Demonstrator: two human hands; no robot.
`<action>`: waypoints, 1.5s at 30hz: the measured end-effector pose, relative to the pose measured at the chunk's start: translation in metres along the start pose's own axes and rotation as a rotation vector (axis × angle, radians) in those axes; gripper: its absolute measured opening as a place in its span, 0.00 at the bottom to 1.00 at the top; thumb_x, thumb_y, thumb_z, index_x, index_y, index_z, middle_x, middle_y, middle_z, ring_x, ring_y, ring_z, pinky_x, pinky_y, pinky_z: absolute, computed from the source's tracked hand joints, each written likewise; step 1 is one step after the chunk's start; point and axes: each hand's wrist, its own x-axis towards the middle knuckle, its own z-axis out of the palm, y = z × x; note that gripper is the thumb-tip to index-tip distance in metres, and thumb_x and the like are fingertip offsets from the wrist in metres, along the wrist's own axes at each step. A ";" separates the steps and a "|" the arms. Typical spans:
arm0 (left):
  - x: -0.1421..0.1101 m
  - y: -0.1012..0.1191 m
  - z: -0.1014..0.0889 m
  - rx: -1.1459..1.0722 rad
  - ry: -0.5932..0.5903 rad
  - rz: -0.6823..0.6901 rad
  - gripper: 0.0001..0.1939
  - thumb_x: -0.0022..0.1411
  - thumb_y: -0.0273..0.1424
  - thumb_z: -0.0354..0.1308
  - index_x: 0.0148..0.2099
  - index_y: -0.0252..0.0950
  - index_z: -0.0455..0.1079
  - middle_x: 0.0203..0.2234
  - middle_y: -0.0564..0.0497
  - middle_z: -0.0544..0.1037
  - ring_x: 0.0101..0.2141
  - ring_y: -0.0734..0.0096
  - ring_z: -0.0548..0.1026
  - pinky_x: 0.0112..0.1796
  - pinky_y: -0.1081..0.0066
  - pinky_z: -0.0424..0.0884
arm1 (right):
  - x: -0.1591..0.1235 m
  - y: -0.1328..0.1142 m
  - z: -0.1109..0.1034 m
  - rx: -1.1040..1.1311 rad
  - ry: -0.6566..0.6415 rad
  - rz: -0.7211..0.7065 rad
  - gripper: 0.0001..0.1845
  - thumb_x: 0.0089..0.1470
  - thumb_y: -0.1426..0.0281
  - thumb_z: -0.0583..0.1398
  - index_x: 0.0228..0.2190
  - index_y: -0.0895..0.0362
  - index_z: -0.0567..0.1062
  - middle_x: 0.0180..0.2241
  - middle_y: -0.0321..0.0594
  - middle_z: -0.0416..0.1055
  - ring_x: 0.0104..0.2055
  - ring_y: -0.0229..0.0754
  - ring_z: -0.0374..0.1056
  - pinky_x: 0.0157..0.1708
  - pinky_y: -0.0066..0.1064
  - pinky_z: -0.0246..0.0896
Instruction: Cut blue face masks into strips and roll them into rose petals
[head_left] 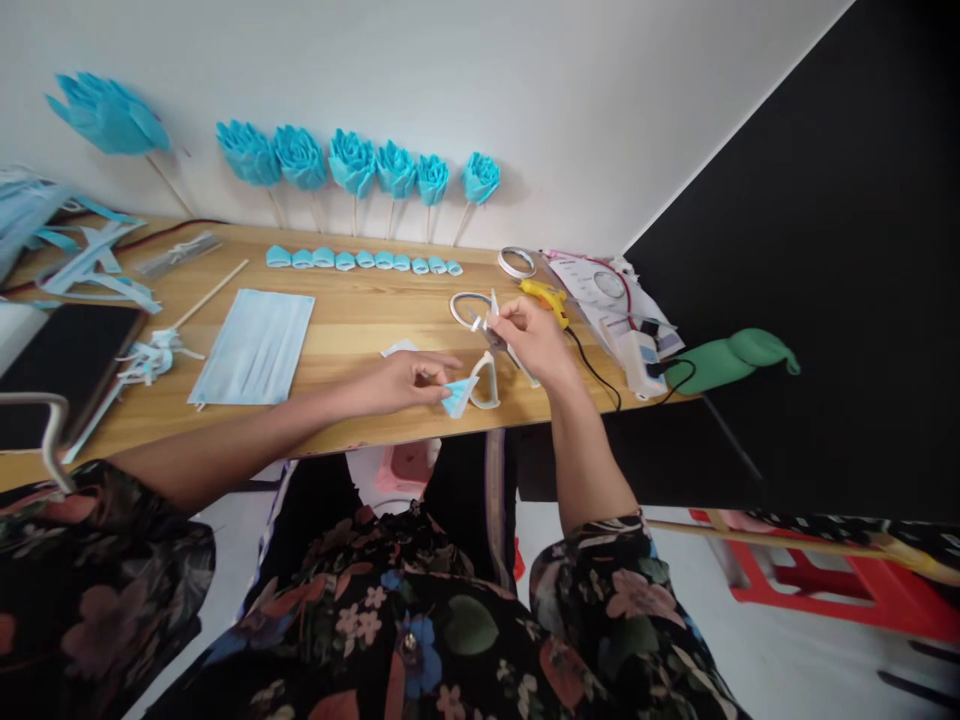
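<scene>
My left hand [412, 380] is low over the table near its front edge, with its fingertips closed on a small pleated piece of blue face mask [456, 397]. White-handled scissors [486, 382] lie between my hands, handles towards me. Over their blade end, my right hand [531, 335] has thumb and forefinger pinched together. Something thin and white shows by those fingertips, but I cannot tell whether it is held. A roll of tape [469, 297] lies just behind the blades. Partly behind my left hand is another small pale piece [399, 347].
Blue flowers on sticks [352, 163] lean on the wall behind a row of small blue pieces [364, 260]. A whole mask [251, 348] lies left, beside a dark tablet-like device [71, 365] and cut strips [97, 255]. A yellow glue gun [546, 297] and power strip [643, 362] are right.
</scene>
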 end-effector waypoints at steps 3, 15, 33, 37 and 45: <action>0.004 0.004 0.006 -0.049 -0.021 0.039 0.14 0.63 0.37 0.62 0.28 0.34 0.72 0.40 0.47 0.80 0.41 0.69 0.76 0.45 0.67 0.69 | -0.010 -0.019 0.001 0.186 0.041 -0.048 0.16 0.53 0.57 0.67 0.30 0.53 0.68 0.26 0.32 0.75 0.27 0.36 0.70 0.32 0.30 0.66; 0.008 0.008 0.017 -0.208 0.204 -0.026 0.16 0.58 0.42 0.65 0.28 0.34 0.72 0.25 0.53 0.72 0.28 0.74 0.70 0.33 0.72 0.67 | -0.022 -0.041 -0.004 0.281 -0.100 -0.162 0.23 0.57 0.45 0.62 0.31 0.53 0.72 0.29 0.33 0.69 0.32 0.36 0.65 0.35 0.29 0.64; -0.002 0.019 0.012 -0.196 0.193 -0.012 0.19 0.59 0.43 0.66 0.26 0.34 0.72 0.25 0.52 0.74 0.28 0.74 0.70 0.33 0.72 0.69 | -0.013 -0.039 -0.020 0.326 -0.387 -0.076 0.23 0.57 0.44 0.63 0.39 0.50 0.75 0.38 0.35 0.75 0.36 0.37 0.69 0.36 0.29 0.66; -0.002 0.022 0.012 -0.206 0.194 -0.024 0.19 0.59 0.43 0.66 0.25 0.35 0.71 0.24 0.52 0.75 0.28 0.74 0.71 0.34 0.72 0.68 | -0.008 -0.040 -0.018 0.307 -0.354 -0.082 0.23 0.57 0.44 0.63 0.38 0.50 0.75 0.37 0.35 0.75 0.36 0.37 0.70 0.36 0.28 0.66; 0.002 0.013 0.008 -0.254 0.359 -0.055 0.21 0.55 0.47 0.69 0.26 0.35 0.71 0.22 0.54 0.72 0.25 0.76 0.67 0.28 0.74 0.65 | -0.002 -0.026 -0.019 0.224 -0.178 -0.153 0.28 0.59 0.42 0.58 0.48 0.49 0.78 0.44 0.40 0.79 0.43 0.42 0.74 0.41 0.33 0.71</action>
